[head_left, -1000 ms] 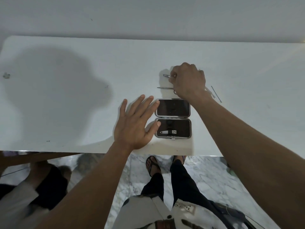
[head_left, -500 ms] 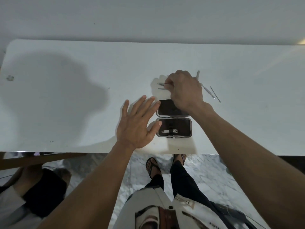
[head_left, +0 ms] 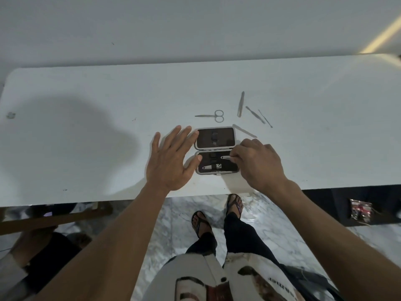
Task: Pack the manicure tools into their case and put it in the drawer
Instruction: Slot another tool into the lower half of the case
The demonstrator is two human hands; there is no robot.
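The manicure case [head_left: 216, 137] lies open near the front edge of the white table [head_left: 86, 101], dark inside with a grey rim. A nail clipper [head_left: 213, 167] sits strapped in its near half. My right hand [head_left: 258, 165] pinches a small silver clipper [head_left: 225, 157] over the right side of that half. Flat on the table, my left hand [head_left: 171, 159] has its fingers spread, fingertips touching the case's left edge. Behind the case lie small scissors [head_left: 213, 116], tweezers [head_left: 240, 104], a nail file [head_left: 244, 131] and two thin picks [head_left: 255, 115].
Below the table's front edge I see marble floor and my sandalled feet [head_left: 217, 213]. A wooden piece [head_left: 54, 218] stands under the table at left. A small packet [head_left: 361, 210] lies on a dark shelf at right. A grey wall rises behind the table.
My right hand has come back from the loose tools behind the case to the case's near half, carrying the small silver clipper. The scissors and other tools are uncovered now. My left hand stayed put.
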